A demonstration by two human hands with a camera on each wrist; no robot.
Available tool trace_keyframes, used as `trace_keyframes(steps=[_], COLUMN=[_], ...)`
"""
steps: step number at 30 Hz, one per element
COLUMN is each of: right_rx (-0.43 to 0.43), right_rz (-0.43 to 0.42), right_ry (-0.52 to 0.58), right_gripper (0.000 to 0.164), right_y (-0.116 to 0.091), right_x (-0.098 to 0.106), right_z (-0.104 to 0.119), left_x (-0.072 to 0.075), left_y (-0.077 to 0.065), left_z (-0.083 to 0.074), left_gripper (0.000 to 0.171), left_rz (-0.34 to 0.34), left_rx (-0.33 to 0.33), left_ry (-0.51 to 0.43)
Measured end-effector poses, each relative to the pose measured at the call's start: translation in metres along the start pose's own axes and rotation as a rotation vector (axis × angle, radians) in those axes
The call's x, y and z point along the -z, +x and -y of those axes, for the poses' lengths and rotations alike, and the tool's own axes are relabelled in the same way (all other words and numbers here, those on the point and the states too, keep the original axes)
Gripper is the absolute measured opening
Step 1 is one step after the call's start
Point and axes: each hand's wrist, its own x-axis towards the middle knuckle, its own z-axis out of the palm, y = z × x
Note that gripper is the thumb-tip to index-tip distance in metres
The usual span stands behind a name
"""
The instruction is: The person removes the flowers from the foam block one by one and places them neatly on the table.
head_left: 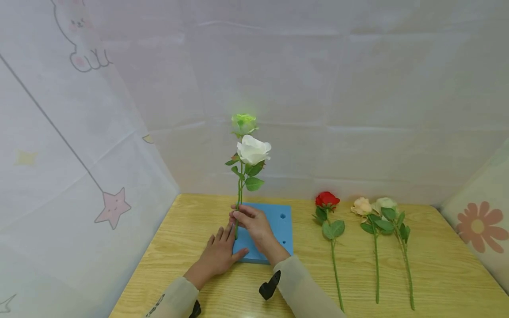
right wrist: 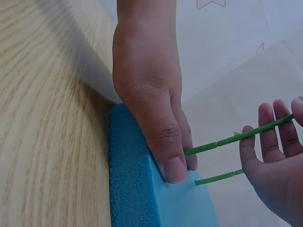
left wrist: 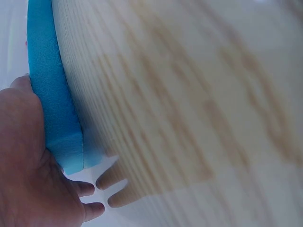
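Note:
A white rose (head_left: 253, 151) stands upright over the blue foam block (head_left: 280, 232), its stem low end at a hole near the left edge. My right hand (head_left: 256, 227) pinches that stem between thumb and fingers above the block. Flat and with fingers straight, my left hand (head_left: 216, 255) rests across the block's left side, thumb on the front corner. Behind the white bloom rises a green rose (head_left: 244, 125), its stem partly hidden. In the right wrist view two green stems (right wrist: 227, 141) meet the block, one close by the left hand's thumb.
To the right on the wooden table (head_left: 310, 274) lie a red rose (head_left: 328, 199), a peach rose (head_left: 362, 206) and a pale cream-green rose (head_left: 384, 204), stems toward me. Holes (head_left: 282, 216) show along the block's right side. Pale printed cloth (head_left: 302, 88) hangs behind the table.

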Motion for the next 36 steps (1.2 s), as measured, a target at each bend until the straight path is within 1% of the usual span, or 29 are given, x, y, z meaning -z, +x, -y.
trace_keyframes(steps=[6, 16, 21, 27, 32, 36], right_rx=[0.036, 0.034, 0.044, 0.042, 0.024, 0.007], right_rz=[0.001, 0.013, 0.012, 0.011, 0.025, 0.046], right_ry=[-0.012, -0.003, -0.025, -0.045, -0.059, -0.06], right_gripper=[0.032, 0.034, 0.034, 0.037, 0.036, 0.04], right_y=[-0.001, -0.002, -0.005, -0.011, -0.019, -0.026], right_x=[-0.002, 0.0, 0.002, 0.007, 0.014, 0.02], right_z=[0.007, 0.018, 0.024, 0.03, 0.034, 0.036], left_x=[0.0, -0.001, 0.0, -0.001, 0.001, -0.007], left_y=[0.001, 0.002, 0.001, 0.001, -0.001, 0.002], left_z=[0.001, 0.001, 0.001, 0.001, -0.001, 0.005], left_gripper=[0.094, 0.092, 0.094, 0.094, 0.094, 0.096], left_rz=[0.01, 0.002, 0.006, 0.0, 0.001, -0.017], left_rx=[0.008, 0.005, 0.002, -0.006, -0.007, -0.006], left_ry=[0.001, -0.016, -0.018, -0.001, -0.012, -0.017])
